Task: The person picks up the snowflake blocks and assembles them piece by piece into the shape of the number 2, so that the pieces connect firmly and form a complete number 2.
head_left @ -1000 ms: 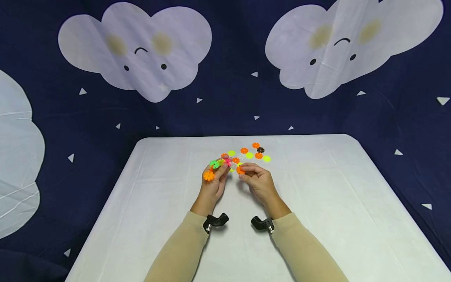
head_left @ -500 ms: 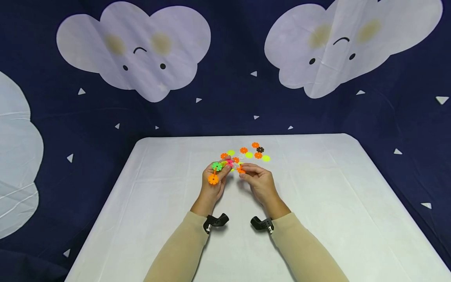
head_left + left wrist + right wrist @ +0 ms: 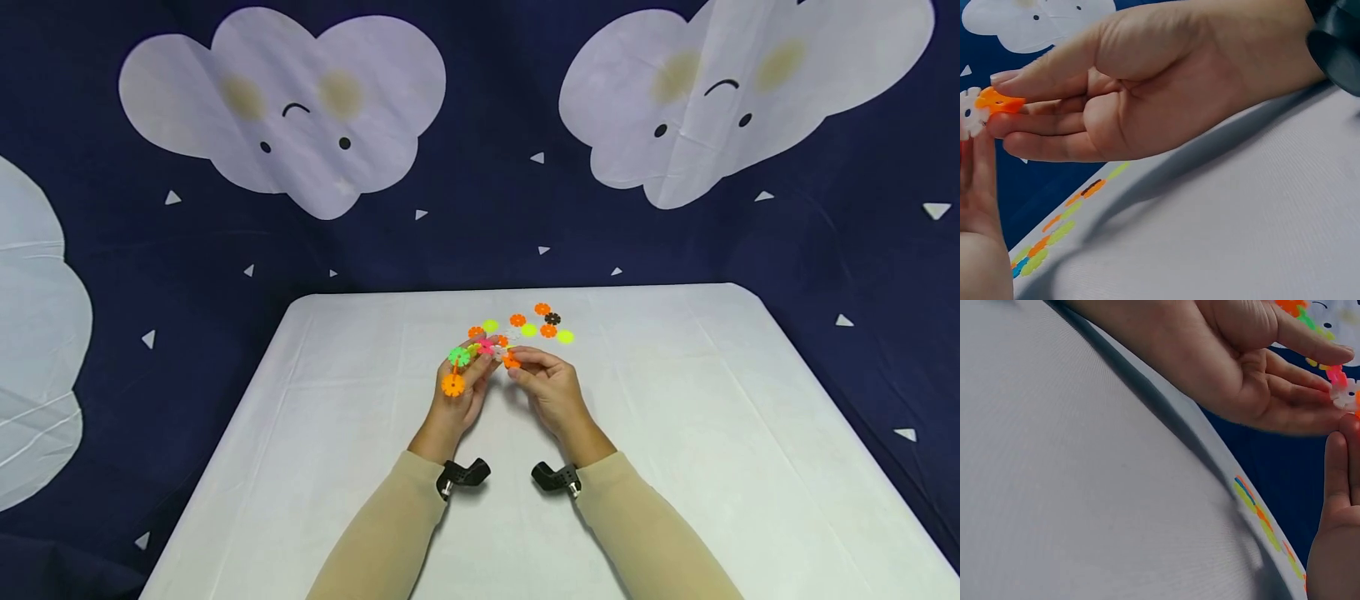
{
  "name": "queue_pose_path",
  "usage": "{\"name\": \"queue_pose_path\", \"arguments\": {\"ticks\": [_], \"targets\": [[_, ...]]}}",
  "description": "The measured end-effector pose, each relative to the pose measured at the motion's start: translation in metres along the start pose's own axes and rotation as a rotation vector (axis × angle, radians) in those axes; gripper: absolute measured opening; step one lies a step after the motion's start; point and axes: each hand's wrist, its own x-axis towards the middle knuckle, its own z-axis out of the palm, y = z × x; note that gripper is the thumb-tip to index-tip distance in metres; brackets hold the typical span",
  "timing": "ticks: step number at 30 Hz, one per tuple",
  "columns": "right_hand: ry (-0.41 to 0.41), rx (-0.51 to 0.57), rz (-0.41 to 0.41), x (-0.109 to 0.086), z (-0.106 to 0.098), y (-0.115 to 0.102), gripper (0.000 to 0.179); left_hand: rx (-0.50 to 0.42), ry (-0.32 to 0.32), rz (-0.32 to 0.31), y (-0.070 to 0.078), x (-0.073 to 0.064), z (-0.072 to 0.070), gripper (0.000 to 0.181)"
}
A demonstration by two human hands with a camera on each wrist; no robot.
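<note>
My left hand [image 3: 463, 398] pinches a chain of flower-shaped interlocking plastic discs above the table. In the head view, an orange disc [image 3: 452, 385] hangs at its near end, joined to a green disc [image 3: 459, 357]; yellowish pieces and a pink disc [image 3: 486, 346] come after. A whitish clear disc [image 3: 500, 353] ends the chain, between the hands. Thumb and fingers of my right hand [image 3: 553, 390] pinch another orange disc [image 3: 999, 101], whose edge meets the clear disc [image 3: 967, 114] in the left wrist view. How deep their slots engage is hard to tell.
Several loose discs lie flat on the white-covered table [image 3: 675, 433] beyond the hands, among them an orange disc [image 3: 542, 308], a black disc [image 3: 552, 319] and a yellow disc [image 3: 566, 337]. A dark blue cloud-print cloth [image 3: 495, 208] hangs behind the table.
The chain in my left hand has turned a little, its near orange disc dropping slightly and shifting right. My right hand keeps its orange disc against the clear one, almost unmoved.
</note>
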Motion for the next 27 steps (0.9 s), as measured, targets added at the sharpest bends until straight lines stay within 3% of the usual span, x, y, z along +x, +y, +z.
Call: {"name": "queue_pose_path", "arguments": {"ticks": [4, 9, 19, 23, 27], "targets": [[-0.021, 0.025, 0.0, 0.0, 0.0, 0.0, 0.029, 0.117, -0.044, -0.038, -0.001, -0.002, 0.001, 0.054], [-0.032, 0.037, -0.008, 0.001, -0.001, 0.001, 0.03, 0.222, -0.098, -0.027, -0.001, -0.002, 0.002, 0.059], [-0.023, -0.003, -0.028, 0.001, 0.0, 0.005, 0.033, 0.207, -0.098, 0.012, 0.0, -0.003, 0.004, 0.034], [-0.011, -0.158, -0.015, 0.003, -0.003, 0.0, 0.03, 0.193, -0.04, 0.002, -0.001, -0.003, 0.004, 0.033], [0.131, -0.555, -0.076, 0.011, -0.013, -0.006, 0.022, 0.13, 0.033, -0.014, 0.001, -0.002, 0.003, 0.037]]}}
